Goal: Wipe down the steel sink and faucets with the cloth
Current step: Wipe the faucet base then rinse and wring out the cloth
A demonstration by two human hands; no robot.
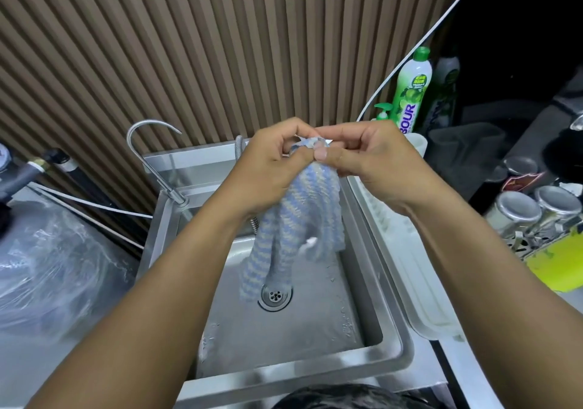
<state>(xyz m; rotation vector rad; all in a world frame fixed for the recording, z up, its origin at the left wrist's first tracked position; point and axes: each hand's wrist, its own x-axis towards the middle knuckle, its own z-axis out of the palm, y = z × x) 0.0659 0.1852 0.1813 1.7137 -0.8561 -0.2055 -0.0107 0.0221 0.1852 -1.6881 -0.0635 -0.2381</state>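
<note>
Both hands pinch the top edge of the blue-and-white striped cloth: left hand and right hand touching above the steel sink. The cloth hangs free over the drain, well inside the basin walls. A curved faucet stands at the rear left rim; a white rack borders the right, against a ribbed wall.

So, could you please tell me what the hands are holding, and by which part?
Both the left hand and right hand pinch the blue-and-white striped cloth at its bunched top edge; the rest hangs over the sink.
</note>
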